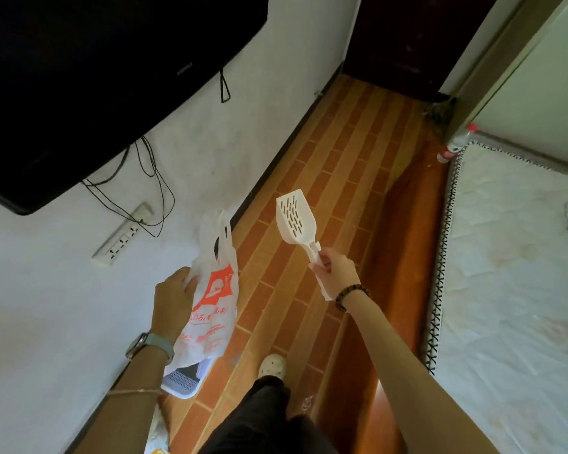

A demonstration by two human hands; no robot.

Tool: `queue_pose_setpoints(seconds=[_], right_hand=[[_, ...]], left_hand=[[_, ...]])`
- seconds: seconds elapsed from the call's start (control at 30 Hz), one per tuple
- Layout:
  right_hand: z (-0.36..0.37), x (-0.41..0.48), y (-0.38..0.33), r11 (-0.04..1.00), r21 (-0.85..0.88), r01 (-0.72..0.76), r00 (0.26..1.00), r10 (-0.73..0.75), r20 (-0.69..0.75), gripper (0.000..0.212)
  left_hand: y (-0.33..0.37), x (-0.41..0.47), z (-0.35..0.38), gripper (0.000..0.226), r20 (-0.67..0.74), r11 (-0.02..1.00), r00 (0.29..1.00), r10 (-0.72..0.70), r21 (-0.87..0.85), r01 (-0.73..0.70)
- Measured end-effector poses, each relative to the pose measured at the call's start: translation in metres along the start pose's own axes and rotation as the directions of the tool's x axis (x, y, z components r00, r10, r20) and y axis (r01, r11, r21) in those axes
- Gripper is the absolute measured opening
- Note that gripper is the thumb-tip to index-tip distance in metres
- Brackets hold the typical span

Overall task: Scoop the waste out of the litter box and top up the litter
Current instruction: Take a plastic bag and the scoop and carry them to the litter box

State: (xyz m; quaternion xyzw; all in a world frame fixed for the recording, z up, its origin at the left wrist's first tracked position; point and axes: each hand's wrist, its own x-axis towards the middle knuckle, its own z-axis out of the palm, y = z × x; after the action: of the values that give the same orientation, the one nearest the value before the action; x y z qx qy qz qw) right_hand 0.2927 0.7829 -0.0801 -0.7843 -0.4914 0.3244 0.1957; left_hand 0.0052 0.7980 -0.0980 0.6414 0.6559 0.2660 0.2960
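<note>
My left hand [173,299] grips a thin white plastic bag [210,306] with red print, held up near the wall with its handles pointing up. My right hand [336,270] is closed around the handle of a white slotted litter scoop [295,221], whose blade points up and away over the floor. The scoop looks empty. Below the bag, a corner of the pale litter box [186,383] with a gridded dark panel shows on the floor beside the wall; most of it is hidden by the bag and my left arm.
A dark TV [79,77] hangs on the white wall at left, with cables and a power strip [122,239] below. A mattress [512,290] fills the right side. The narrow wooden floor [341,178] runs ahead to a dark doorway. My shoe [273,365] is on the floor.
</note>
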Motion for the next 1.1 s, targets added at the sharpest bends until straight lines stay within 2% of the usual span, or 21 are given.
queue_pose_setpoints(seconds=[0.13, 0.33, 0.43, 0.53, 0.67, 0.73, 0.83, 0.9, 1.03, 1.1], right_hand=[[-0.012, 0.044, -0.024, 0.998, -0.038, 0.041, 0.999, -0.04, 0.035, 0.03], [-0.011, 0.105, -0.054, 0.98, -0.121, 0.16, 0.975, -0.137, 0.177, 0.027], [-0.004, 0.137, -0.071, 0.946, -0.154, 0.287, 0.93, -0.236, 0.283, 0.028], [0.006, 0.168, -0.091, 0.895, -0.149, 0.42, 0.855, -0.335, 0.397, 0.026], [0.023, 0.208, -0.111, 0.781, -0.152, 0.606, 0.71, -0.444, 0.547, 0.028], [0.03, 0.225, -0.121, 0.696, -0.159, 0.7, 0.618, -0.48, 0.622, 0.028], [0.039, 0.239, -0.134, 0.58, -0.135, 0.803, 0.484, -0.504, 0.715, 0.027], [0.046, 0.24, -0.143, 0.521, -0.11, 0.846, 0.411, -0.507, 0.757, 0.025], [0.07, 0.225, -0.157, 0.439, -0.038, 0.898, 0.28, -0.503, 0.818, 0.025], [0.085, 0.212, -0.161, 0.4, -0.012, 0.916, 0.222, -0.483, 0.847, 0.024]], left_hand=[[0.001, 0.038, -0.001, 0.018, -0.021, 1.0, 0.999, -0.025, -0.012, 0.025], [-0.002, 0.068, 0.001, 0.019, -0.102, 0.991, 0.986, -0.135, 0.006, 0.137], [-0.01, 0.074, 0.007, 0.019, -0.166, 0.969, 0.956, -0.242, -0.002, 0.245], [-0.011, 0.069, 0.015, 0.017, -0.283, 0.928, 0.89, -0.358, -0.001, 0.373], [-0.006, 0.052, 0.033, 0.018, -0.426, 0.843, 0.751, -0.505, -0.057, 0.535], [-0.003, 0.039, 0.041, 0.017, -0.5, 0.78, 0.646, -0.576, -0.101, 0.617], [0.01, 0.009, 0.052, 0.017, -0.594, 0.666, 0.453, -0.665, -0.196, 0.72], [0.015, -0.016, 0.061, 0.012, -0.642, 0.631, 0.352, -0.681, -0.27, 0.728], [0.029, -0.066, 0.085, 0.016, -0.628, 0.449, 0.098, -0.772, -0.43, 0.783], [0.034, -0.086, 0.096, 0.016, -0.621, 0.415, 0.021, -0.783, -0.497, 0.763]])
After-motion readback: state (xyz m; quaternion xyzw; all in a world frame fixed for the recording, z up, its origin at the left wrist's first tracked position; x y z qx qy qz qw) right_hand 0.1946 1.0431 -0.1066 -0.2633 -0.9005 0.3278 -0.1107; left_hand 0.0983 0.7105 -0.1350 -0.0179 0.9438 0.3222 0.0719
